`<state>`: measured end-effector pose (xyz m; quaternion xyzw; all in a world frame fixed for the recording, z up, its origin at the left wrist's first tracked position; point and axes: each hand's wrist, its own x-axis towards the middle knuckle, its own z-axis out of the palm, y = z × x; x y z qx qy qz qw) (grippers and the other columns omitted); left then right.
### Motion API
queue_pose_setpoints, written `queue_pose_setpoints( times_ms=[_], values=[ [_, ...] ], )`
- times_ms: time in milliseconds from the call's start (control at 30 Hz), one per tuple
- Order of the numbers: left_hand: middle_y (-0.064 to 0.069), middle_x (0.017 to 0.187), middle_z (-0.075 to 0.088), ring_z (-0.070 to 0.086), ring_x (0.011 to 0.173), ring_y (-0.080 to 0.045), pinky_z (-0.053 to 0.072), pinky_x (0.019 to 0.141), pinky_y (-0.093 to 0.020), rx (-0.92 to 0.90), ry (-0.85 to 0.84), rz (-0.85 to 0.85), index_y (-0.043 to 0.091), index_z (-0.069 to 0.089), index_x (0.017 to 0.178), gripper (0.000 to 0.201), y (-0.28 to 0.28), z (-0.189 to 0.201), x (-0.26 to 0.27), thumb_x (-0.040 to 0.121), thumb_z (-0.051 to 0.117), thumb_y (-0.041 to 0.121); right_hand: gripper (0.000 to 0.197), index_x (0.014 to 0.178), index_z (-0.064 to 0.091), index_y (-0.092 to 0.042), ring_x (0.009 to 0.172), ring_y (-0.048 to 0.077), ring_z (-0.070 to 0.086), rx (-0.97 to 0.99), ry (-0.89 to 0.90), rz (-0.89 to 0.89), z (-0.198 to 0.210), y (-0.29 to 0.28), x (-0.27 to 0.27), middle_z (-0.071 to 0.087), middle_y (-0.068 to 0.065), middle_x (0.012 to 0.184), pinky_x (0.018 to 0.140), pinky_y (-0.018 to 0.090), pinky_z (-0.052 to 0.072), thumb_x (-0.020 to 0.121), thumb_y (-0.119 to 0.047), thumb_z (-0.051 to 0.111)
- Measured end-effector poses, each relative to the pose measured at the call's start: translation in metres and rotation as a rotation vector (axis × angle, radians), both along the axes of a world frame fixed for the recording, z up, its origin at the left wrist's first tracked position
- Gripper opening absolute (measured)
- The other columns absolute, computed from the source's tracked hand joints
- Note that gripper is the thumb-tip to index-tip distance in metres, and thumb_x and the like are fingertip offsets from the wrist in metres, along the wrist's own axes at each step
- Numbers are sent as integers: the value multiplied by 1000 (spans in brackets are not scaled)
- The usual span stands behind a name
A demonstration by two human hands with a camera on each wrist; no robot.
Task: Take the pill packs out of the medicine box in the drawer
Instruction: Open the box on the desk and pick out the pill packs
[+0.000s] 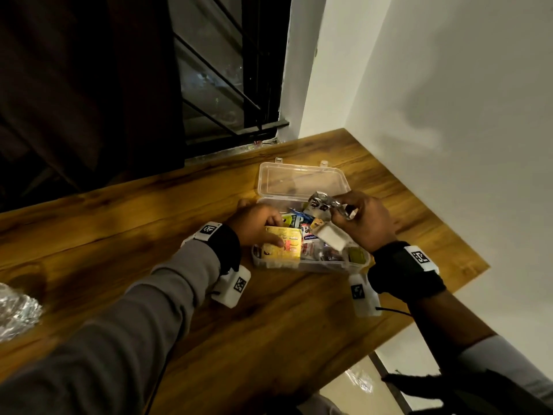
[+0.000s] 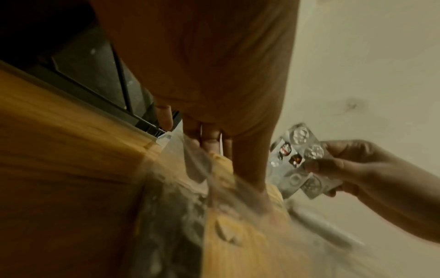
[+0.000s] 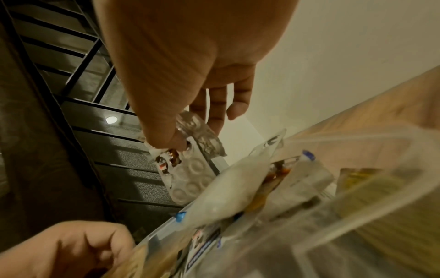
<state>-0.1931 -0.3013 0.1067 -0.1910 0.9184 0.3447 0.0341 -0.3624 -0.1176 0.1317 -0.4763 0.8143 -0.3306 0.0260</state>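
wooden table [image 1: 269, 310] | barred window [image 1: 215, 85] | white wall [image 1: 449, 100] | crinkled foil [image 1: 15, 313] at table's left

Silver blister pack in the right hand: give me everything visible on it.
The blister pack is a silvery foil strip with clear plastic bubbles; most look empty, a few near the grip hold dark red-brown capsules. It looks crumpled. The right hand pinches it between thumb and fingers, and a second foil strip seems to lie behind it. It is held above the open box, clear of the contents.

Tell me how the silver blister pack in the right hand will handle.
The silver blister pack looks thin and crinkled, so probably light and bendy. The right hand pinches it by one end; glossy foil may slip.
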Motion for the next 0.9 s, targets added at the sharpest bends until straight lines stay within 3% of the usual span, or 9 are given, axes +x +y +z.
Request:
queue_pose_setpoints(
  times_ms=[100, 200, 300, 367, 467, 533, 667, 767, 900],
  values=[
    [-9, 88, 68, 65, 80, -18, 52, 70, -25, 190, 134, 15, 11, 64, 89, 27, -5, 7, 2, 70, 81, 19, 20, 100, 73, -24, 72, 10, 61, -31, -32, -10, 2, -2, 1, 72, -5, 93, 59, 31, 50, 81, -26, 68],
    [0, 76, 65, 61, 68, -2, 48, 63, -13, 220, 292, 59, 9, 62, 80, 19, -12, 15, 6, 71, 78, 9, 19, 98, 73, -25, 72, 8, 59, -70, 16, 17, 4, -4, 1, 71, -8, 94, 58, 28, 47, 81, -27, 66],
    [-9, 94, 70, 67, 88, -11, 54, 78, -23, 277, 392, 82, 9, 62, 77, 16, -19, 15, 10, 71, 75, 2, 16, 95, 74, -28, 75, 9, 59, -6, 82, 132, -2, -6, 5, 69, -6, 93, 60, 30, 51, 81, -26, 68],
    [-10, 106, 68, 65, 102, -15, 53, 85, -28, 220, 407, 36, 15, 60, 72, 21, -22, 10, 13, 72, 73, -1, 19, 97, 73, -33, 87, 13, 61, 133, 137, 262, -7, -6, 9, 68, -6, 98, 72, 36, 53, 78, -32, 69],
    [-12, 113, 65, 59, 111, -17, 48, 90, -25, 123, 418, -21, 19, 58, 66, 27, -19, 2, 14, 74, 69, -3, 31, 102, 70, -40, 115, 10, 52, 371, 212, 345, -7, -4, 12, 63, -13, 116, 100, 31, 32, 71, -39, 72],
    [-15, 115, 64, 57, 113, -20, 46, 90, -21, 139, 448, -20, 24, 55, 63, 33, -16, -3, 14, 74, 67, -5, 31, 102, 68, -41, 119, 6, 47, 385, 201, 368, -4, -3, 13, 61, -18, 116, 97, 30, 22, 72, -50, 71],
    [-18, 115, 64, 59, 112, -21, 51, 90, -31, 239, 506, 29, 24, 55, 60, 27, -8, -6, 13, 69, 66, 1, 39, 96, 70, -39, 107, 6, 55, 283, 99, 338, -7, -12, 13, 68, -21, 103, 98, 43, 37, 77, -68, 54],
    [-19, 112, 65, 61, 109, -24, 53, 89, -39, 259, 557, 60, 24, 55, 60, 22, -4, -3, 9, 66, 66, 6, 41, 97, 69, -38, 99, 10, 59, 260, 79, 289, -10, -23, 12, 68, -18, 100, 90, 47, 44, 75, -68, 52],
    [-15, 115, 65, 61, 111, -21, 54, 87, -46, 211, 611, 110, 25, 55, 60, 28, -5, -3, 2, 66, 64, 0, 36, 106, 66, -38, 102, 9, 59, 322, 70, 247, -10, -38, 20, 70, -15, 102, 91, 40, 40, 78, -60, 62]
  ],
)
